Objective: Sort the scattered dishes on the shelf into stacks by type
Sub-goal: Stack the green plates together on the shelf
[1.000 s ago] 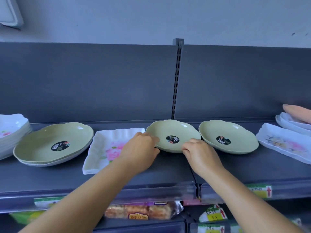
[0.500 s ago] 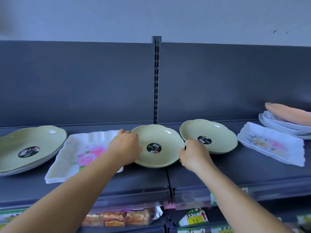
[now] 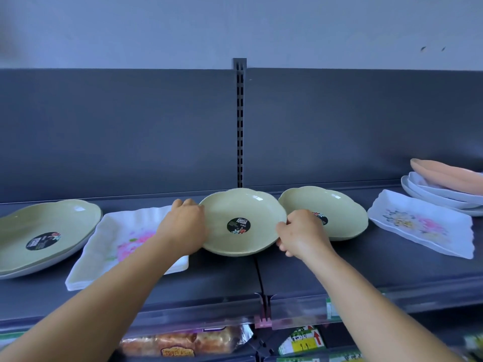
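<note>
At the middle of the shelf [image 3: 339,273] a green plate [image 3: 241,222] is gripped at its rim by the left hand [image 3: 183,227] at nine o'clock and the right hand [image 3: 300,236] at three o'clock (fingers curled round the edge). Stacking green plates seems in hand; next, lifting is needed toward the green stack [image 3: 44,236] at far left.

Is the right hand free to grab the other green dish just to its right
Probably not yet. The right hand grips the rim of the middle green dish, as does the left hand. The other green dish sits uncovered right behind it, so letting go would clear the way.
</note>
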A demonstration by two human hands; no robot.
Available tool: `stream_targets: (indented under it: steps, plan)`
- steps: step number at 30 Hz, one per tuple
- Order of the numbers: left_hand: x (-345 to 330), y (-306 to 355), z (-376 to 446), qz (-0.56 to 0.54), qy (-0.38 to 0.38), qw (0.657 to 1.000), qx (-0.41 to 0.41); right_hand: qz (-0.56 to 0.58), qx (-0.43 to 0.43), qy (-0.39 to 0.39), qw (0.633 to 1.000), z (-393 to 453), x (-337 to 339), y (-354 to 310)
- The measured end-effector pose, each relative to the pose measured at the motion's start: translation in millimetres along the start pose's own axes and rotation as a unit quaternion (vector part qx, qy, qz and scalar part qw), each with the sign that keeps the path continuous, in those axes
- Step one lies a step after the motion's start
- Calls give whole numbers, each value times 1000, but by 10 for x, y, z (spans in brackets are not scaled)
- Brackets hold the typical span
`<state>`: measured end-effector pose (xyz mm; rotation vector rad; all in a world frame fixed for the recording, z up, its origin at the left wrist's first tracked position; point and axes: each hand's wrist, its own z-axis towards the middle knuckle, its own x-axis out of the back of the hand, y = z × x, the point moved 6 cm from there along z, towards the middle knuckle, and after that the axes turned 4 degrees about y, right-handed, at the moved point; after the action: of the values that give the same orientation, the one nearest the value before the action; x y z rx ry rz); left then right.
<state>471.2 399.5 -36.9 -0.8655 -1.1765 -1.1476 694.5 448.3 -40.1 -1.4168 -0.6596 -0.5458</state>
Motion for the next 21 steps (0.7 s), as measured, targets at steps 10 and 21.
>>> stream_targets:
  steps: [10,21]
  plan:
    - [372,405,125,-224,102,969,25,22,9,110,994,181,741,286]
    - [-2,1368,644,-314,35,948,29,-72,7,154,985,572,1262,910]
